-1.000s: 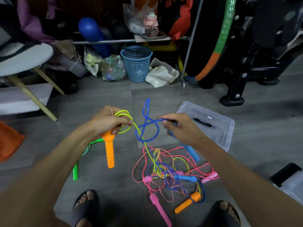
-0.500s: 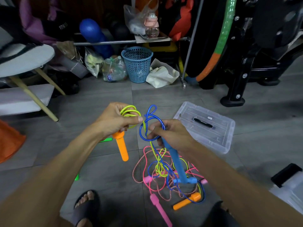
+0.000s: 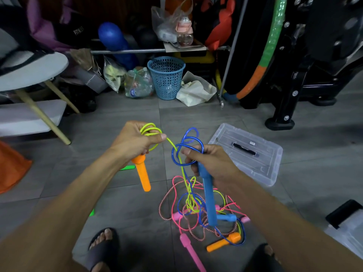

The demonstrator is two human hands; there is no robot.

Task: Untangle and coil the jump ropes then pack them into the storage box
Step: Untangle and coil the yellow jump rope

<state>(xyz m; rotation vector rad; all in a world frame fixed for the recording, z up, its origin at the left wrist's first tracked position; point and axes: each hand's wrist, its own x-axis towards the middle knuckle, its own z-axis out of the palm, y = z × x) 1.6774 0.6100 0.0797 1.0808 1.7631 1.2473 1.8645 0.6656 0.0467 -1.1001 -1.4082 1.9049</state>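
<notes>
Two handles hang upright: left hand (image 3: 135, 141) pinching yellow coil (image 3: 150, 132), right hand (image 3: 213, 163) clutching blue coil (image 3: 187, 147)

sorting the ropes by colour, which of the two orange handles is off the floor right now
The orange handle gripped by the left hand, hanging below the yellow-green coil. The other orange handle lies on the floor beside the tangle.

One view only, worn on the person's head, looking forward and steeply down over both forearms. Close in: the left hand (image 3: 135, 141) and right hand (image 3: 211, 163) fill the middle, the tiled floor (image 3: 314, 173) just below them. Wide-angle lens, so the edges bow, and the cluttered far wall reaches the top of frame.
</notes>
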